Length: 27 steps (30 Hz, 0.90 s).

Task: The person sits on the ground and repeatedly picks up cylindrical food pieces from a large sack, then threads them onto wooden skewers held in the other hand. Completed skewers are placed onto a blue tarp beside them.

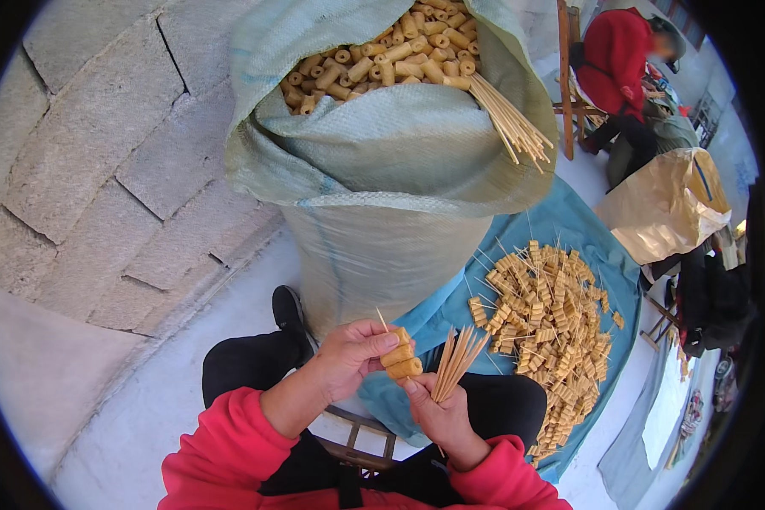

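Note:
My left hand (pixel 353 357) is closed on a short stack of tan, tube-shaped rolls (pixel 402 367). A thin wooden stick tip (pixel 382 320) pokes out above the stack. Wrapped round a fanned bundle of wooden skewers (pixel 459 364) is my right hand (pixel 442 418), its thumb close to the lowest roll. Whether the thumb touches that roll I cannot tell. In front of me stands a large woven sack (pixel 357 246), its top folded open over many loose rolls (pixel 399 55). More skewers (pixel 510 119) lie on the sack's right rim.
Right of my knee, a heap of skewered rolls (pixel 552 331) covers part of a blue cloth (pixel 608 255). Left is a block wall (pixel 102 144). A tan bag (pixel 667 204) and a seated person in red (pixel 612 59) are farther right. A stool (pixel 357 438) shows between my legs.

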### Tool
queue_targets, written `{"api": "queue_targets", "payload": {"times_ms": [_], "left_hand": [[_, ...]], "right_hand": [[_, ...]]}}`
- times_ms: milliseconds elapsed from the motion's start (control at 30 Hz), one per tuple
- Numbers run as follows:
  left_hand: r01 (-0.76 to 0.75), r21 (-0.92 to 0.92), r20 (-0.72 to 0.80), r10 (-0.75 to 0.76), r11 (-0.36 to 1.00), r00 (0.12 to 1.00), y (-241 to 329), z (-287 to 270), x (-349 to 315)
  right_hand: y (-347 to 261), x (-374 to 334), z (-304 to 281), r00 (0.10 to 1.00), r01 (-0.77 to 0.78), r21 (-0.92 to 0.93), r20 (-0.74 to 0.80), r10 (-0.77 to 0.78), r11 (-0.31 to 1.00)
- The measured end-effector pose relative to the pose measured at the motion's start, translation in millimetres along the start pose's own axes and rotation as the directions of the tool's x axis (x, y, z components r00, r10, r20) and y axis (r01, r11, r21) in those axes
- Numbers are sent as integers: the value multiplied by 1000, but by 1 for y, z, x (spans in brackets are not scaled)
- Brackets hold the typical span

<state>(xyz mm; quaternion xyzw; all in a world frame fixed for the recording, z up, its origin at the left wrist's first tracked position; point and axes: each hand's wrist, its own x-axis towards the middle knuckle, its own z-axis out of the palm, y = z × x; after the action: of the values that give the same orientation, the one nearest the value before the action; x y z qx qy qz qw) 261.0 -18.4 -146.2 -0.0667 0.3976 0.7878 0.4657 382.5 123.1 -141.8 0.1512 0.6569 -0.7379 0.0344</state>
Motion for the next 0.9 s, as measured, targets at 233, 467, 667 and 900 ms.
{"api": "queue_targets", "payload": {"times_ms": [233, 467, 667, 900], "left_hand": [[-63, 83, -57, 67, 995, 996, -12, -2, 4], [-119, 143, -137, 138, 983, 981, -13, 17, 2], [-720, 598, 165, 824, 353, 542, 85, 61, -3], [-352, 933, 165, 786, 71, 596, 267, 88, 74]], "right_hand": [[0, -5, 0, 998, -61, -10, -31, 61, 998], [0, -2, -3, 996, -38, 91, -82, 45, 995], [2, -9, -5, 975, 67, 89, -218, -46, 994], [2, -8, -8, 980, 110, 133, -178, -86, 985]]}}
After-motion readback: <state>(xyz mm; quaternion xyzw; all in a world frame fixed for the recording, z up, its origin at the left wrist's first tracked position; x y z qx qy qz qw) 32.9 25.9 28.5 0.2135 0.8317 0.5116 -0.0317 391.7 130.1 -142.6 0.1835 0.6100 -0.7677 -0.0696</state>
